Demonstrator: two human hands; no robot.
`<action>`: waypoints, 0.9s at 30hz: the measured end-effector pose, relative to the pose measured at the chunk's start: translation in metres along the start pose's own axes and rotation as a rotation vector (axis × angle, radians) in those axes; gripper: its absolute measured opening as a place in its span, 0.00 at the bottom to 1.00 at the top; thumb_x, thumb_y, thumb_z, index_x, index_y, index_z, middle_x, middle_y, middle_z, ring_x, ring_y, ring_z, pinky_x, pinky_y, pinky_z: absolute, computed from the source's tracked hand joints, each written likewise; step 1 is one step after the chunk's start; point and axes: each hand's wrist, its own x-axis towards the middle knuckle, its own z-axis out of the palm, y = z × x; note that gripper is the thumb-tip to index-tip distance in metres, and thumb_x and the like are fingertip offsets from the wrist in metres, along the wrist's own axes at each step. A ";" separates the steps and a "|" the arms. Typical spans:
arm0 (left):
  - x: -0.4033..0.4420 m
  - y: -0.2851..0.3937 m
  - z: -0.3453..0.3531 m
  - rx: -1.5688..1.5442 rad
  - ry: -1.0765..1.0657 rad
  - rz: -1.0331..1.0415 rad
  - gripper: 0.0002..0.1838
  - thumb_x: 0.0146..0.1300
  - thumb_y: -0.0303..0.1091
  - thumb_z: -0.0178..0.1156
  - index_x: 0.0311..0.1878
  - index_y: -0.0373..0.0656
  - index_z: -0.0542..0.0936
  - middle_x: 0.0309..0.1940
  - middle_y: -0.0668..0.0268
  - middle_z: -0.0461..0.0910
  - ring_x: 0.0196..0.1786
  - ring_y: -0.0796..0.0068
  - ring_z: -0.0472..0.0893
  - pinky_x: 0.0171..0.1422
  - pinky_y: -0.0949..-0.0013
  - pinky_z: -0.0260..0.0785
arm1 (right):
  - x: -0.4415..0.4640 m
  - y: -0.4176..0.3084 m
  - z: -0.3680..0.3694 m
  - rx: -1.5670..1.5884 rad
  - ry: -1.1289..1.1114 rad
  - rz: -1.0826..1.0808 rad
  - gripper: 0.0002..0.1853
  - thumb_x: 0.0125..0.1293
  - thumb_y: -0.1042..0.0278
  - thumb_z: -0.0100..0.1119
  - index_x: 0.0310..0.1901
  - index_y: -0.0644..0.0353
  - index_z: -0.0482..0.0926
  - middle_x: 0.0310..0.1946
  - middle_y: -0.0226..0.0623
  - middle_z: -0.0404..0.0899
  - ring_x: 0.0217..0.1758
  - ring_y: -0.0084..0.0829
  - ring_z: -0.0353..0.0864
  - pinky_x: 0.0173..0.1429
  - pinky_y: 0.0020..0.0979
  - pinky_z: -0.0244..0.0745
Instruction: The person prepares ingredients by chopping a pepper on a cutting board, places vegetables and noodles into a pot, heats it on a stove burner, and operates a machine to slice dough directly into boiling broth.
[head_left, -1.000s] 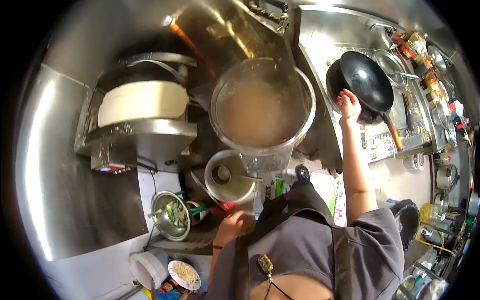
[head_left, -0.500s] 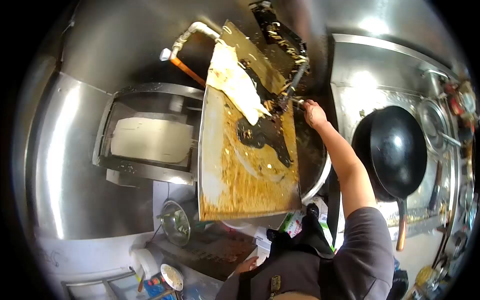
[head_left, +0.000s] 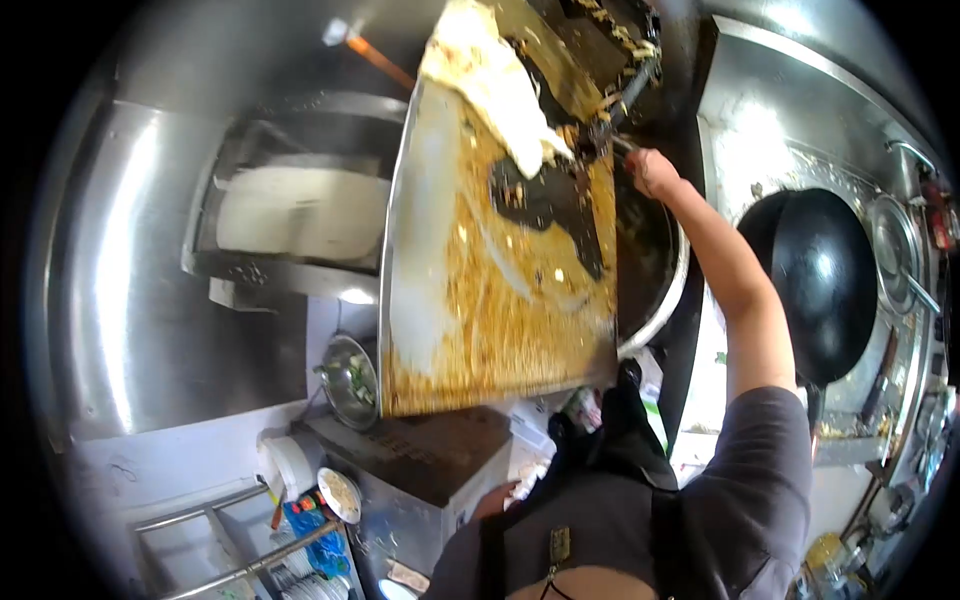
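Note:
My right hand (head_left: 655, 175) is closed around a thin metal handle (head_left: 624, 145) at the right edge of a greasy, brown-stained board (head_left: 480, 340). What the handle belongs to is hidden among dark, wet scraps. A crumpled, pale yellow sheet (head_left: 490, 85), either cloth or food, lies on the board's upper part with one end near those scraps. Dark liquid (head_left: 540, 205) is pooled below it. My left hand (head_left: 495, 500) hangs low beside my body, away from the board, and its fingers are mostly hidden.
Under the board's right side stands a large round pot (head_left: 683, 270). A black wok (head_left: 820, 270) rests on the stove to the right. At left, a recessed tray holds a pale sheet (head_left: 300, 212). A steel bowl of greens (head_left: 350, 382) and a plate of food (head_left: 340, 495) are lower left.
My view has tilted down, so the board, stove and wok sit differently in the picture and more of the lower-left shelf shows. My right hand stays closed at the board's right edge.

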 end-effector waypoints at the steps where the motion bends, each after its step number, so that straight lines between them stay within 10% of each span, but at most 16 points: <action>1: -0.002 0.027 -0.011 0.061 -0.008 0.008 0.27 0.56 0.36 0.59 0.60 0.45 0.67 0.52 0.56 0.74 0.47 0.61 0.77 0.54 0.65 0.67 | -0.013 -0.015 -0.015 0.151 -0.034 -0.040 0.14 0.50 0.72 0.56 0.40 0.62 0.77 0.27 0.41 0.80 0.32 0.39 0.80 0.36 0.36 0.74; 5: -0.006 0.079 -0.044 0.287 0.067 0.173 0.24 0.56 0.36 0.58 0.56 0.40 0.71 0.48 0.52 0.75 0.47 0.59 0.77 0.51 0.65 0.67 | -0.053 -0.053 -0.063 0.389 -0.129 -0.007 0.23 0.52 0.64 0.63 0.50 0.59 0.73 0.31 0.41 0.81 0.37 0.34 0.81 0.42 0.32 0.74; 14: -0.042 0.010 -0.080 0.268 0.159 0.274 0.21 0.57 0.33 0.55 0.55 0.38 0.71 0.50 0.49 0.73 0.54 0.51 0.71 0.58 0.58 0.63 | -0.219 -0.134 -0.070 0.188 0.383 0.299 0.09 0.58 0.63 0.57 0.35 0.60 0.78 0.25 0.41 0.80 0.30 0.32 0.80 0.36 0.31 0.72; 19: -0.075 -0.052 -0.075 0.298 0.133 0.277 0.21 0.57 0.33 0.54 0.55 0.38 0.70 0.51 0.51 0.73 0.54 0.52 0.71 0.58 0.58 0.63 | -0.365 -0.158 0.055 0.692 0.486 0.538 0.16 0.66 0.56 0.51 0.25 0.58 0.72 0.17 0.27 0.71 0.18 0.17 0.67 0.24 0.20 0.62; 23: -0.079 -0.099 -0.070 0.276 0.114 0.347 0.21 0.57 0.32 0.55 0.54 0.38 0.71 0.50 0.51 0.73 0.54 0.51 0.71 0.58 0.58 0.64 | -0.465 -0.251 0.117 0.146 -0.016 0.588 0.10 0.58 0.64 0.56 0.32 0.64 0.78 0.28 0.50 0.79 0.35 0.45 0.80 0.39 0.36 0.74; 27: -0.091 -0.113 -0.078 0.240 0.125 0.336 0.20 0.55 0.31 0.55 0.52 0.37 0.73 0.49 0.50 0.74 0.53 0.52 0.71 0.57 0.58 0.64 | -0.483 -0.312 0.141 0.304 -0.360 0.218 0.08 0.53 0.64 0.55 0.31 0.56 0.80 0.28 0.42 0.81 0.33 0.41 0.81 0.39 0.37 0.75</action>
